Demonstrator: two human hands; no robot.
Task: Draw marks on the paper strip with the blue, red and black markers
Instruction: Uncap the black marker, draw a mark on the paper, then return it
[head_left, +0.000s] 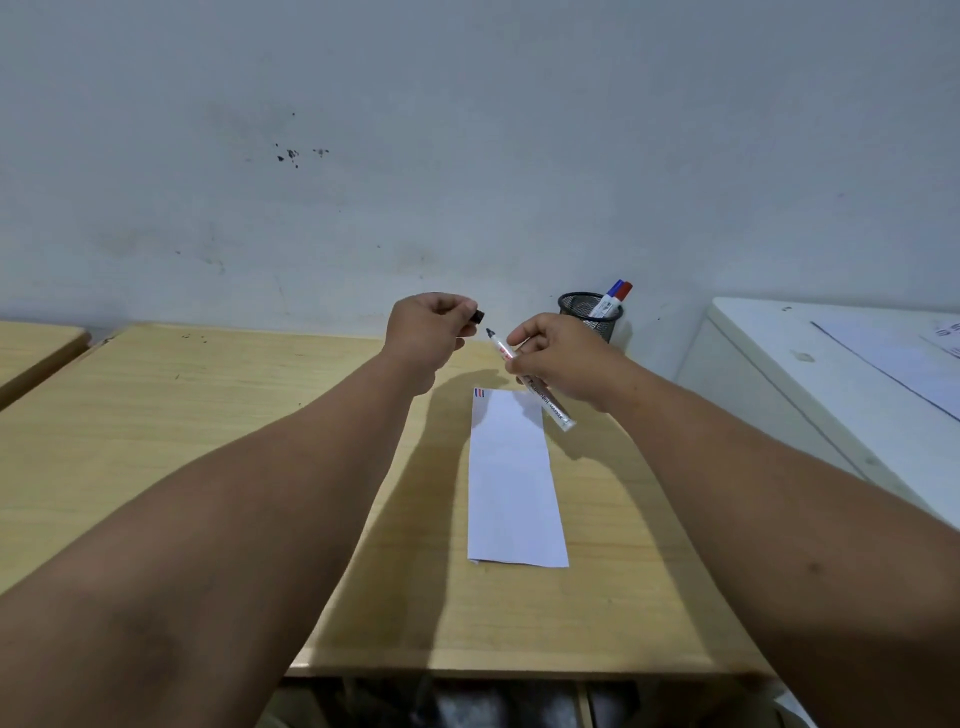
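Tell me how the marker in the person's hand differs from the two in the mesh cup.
The black marker is uncapped, tip bare, held slanted above the desk by the right hand; its cap is in the left hand. The blue marker and red marker stay capped, leaning in the mesh cup. All have white barrels.

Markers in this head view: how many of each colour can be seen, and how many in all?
Black marker, uncapped, in the right hand: 1
Blue marker in the mesh cup: 1
Red marker in the same cup: 1
Total: 3
The left hand holds the black cap.
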